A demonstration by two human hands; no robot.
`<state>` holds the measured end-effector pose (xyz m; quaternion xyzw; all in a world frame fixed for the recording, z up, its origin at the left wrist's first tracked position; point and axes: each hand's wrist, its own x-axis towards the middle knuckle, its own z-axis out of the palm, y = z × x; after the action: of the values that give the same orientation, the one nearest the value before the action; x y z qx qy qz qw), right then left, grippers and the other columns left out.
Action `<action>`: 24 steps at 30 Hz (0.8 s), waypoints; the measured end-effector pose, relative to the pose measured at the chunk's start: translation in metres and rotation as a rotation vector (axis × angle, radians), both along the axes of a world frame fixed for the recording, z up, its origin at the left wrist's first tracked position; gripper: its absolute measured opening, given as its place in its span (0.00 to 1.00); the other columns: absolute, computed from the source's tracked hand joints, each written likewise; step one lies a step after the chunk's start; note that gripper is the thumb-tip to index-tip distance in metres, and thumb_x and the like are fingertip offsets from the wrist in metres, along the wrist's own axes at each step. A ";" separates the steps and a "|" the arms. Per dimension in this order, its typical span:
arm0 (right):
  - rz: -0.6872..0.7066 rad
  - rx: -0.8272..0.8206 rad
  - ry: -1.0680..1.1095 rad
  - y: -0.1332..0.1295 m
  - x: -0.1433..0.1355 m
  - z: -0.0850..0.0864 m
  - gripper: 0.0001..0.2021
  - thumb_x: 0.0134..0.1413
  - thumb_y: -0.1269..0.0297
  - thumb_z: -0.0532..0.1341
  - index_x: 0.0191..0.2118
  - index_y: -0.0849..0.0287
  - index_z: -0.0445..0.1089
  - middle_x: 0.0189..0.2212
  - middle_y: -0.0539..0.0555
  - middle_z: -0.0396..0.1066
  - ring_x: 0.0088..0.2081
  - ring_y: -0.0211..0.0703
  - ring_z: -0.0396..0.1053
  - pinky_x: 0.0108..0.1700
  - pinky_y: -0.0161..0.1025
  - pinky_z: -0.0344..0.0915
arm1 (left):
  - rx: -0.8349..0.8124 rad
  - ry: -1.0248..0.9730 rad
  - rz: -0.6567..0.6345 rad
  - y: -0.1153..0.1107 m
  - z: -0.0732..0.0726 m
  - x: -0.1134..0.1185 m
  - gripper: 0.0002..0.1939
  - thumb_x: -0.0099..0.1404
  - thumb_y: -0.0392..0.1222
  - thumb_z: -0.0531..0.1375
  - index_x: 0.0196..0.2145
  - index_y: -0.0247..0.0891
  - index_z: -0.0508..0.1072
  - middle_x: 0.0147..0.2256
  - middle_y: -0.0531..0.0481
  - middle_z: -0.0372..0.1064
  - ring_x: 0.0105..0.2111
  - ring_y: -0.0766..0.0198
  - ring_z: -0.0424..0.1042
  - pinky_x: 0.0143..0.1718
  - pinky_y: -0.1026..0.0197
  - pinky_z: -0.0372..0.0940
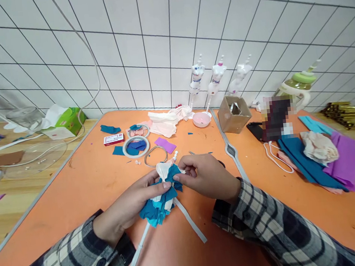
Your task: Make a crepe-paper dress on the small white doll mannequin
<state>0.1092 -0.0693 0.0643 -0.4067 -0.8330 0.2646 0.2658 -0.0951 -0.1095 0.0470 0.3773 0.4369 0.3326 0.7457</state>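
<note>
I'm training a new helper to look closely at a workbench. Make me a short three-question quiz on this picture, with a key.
1. Multiple choice: what colour is the small bowl on the orange table? A) green; B) pink; C) black.
2. True or false: in the picture, the cardboard box stands to the left of that bowl.
3. Count: how many hands touch the ruffled blue-and-white piece?

Key:
1. B, pink.
2. False; the box stands to the right of the bowl.
3. Two; the left hand grips it and the right hand touches its upper part.
</note>
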 end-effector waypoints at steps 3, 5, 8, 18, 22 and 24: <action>0.004 -0.029 0.036 0.002 0.001 -0.002 0.15 0.57 0.57 0.63 0.24 0.60 0.69 0.18 0.44 0.62 0.22 0.30 0.57 0.25 0.32 0.48 | -0.001 0.002 0.016 0.000 0.000 0.000 0.22 0.58 0.47 0.68 0.48 0.37 0.73 0.34 0.47 0.74 0.29 0.62 0.73 0.29 0.64 0.68; 0.004 -0.057 0.085 0.003 0.003 -0.002 0.19 0.60 0.53 0.60 0.23 0.60 0.69 0.17 0.44 0.62 0.21 0.30 0.56 0.25 0.32 0.48 | 0.008 -0.003 0.020 -0.001 0.001 0.000 0.22 0.59 0.47 0.68 0.50 0.38 0.73 0.34 0.46 0.74 0.29 0.63 0.72 0.28 0.65 0.67; 0.039 -0.104 0.153 0.002 0.005 0.000 0.20 0.62 0.52 0.58 0.23 0.60 0.68 0.17 0.44 0.61 0.21 0.30 0.56 0.25 0.32 0.49 | 0.028 0.002 0.051 0.000 0.001 0.001 0.21 0.60 0.46 0.67 0.49 0.38 0.74 0.33 0.47 0.73 0.29 0.64 0.71 0.28 0.66 0.66; 0.015 0.256 0.054 -0.003 0.000 0.000 0.08 0.51 0.65 0.67 0.35 0.58 0.69 0.32 0.50 0.71 0.36 0.41 0.65 0.38 0.37 0.58 | 0.010 0.037 -0.050 -0.002 0.001 -0.004 0.25 0.57 0.44 0.69 0.51 0.39 0.71 0.35 0.48 0.74 0.32 0.60 0.72 0.32 0.62 0.68; 0.044 0.240 0.032 0.002 0.001 -0.004 0.03 0.54 0.70 0.65 0.34 0.57 0.70 0.32 0.49 0.72 0.36 0.41 0.66 0.39 0.39 0.58 | 0.003 0.071 -0.132 -0.004 0.004 -0.005 0.26 0.54 0.41 0.68 0.50 0.39 0.71 0.35 0.48 0.74 0.33 0.60 0.72 0.32 0.62 0.67; 0.044 0.262 0.043 0.003 0.002 -0.004 0.03 0.54 0.69 0.65 0.35 0.58 0.71 0.33 0.50 0.73 0.37 0.42 0.67 0.41 0.39 0.59 | -0.003 0.085 -0.138 -0.004 0.005 -0.005 0.26 0.53 0.40 0.67 0.50 0.39 0.70 0.35 0.48 0.73 0.33 0.60 0.72 0.32 0.62 0.67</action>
<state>0.1110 -0.0668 0.0599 -0.3445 -0.8632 0.1680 0.3286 -0.0999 -0.1138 0.0522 0.4193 0.4417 0.2631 0.7482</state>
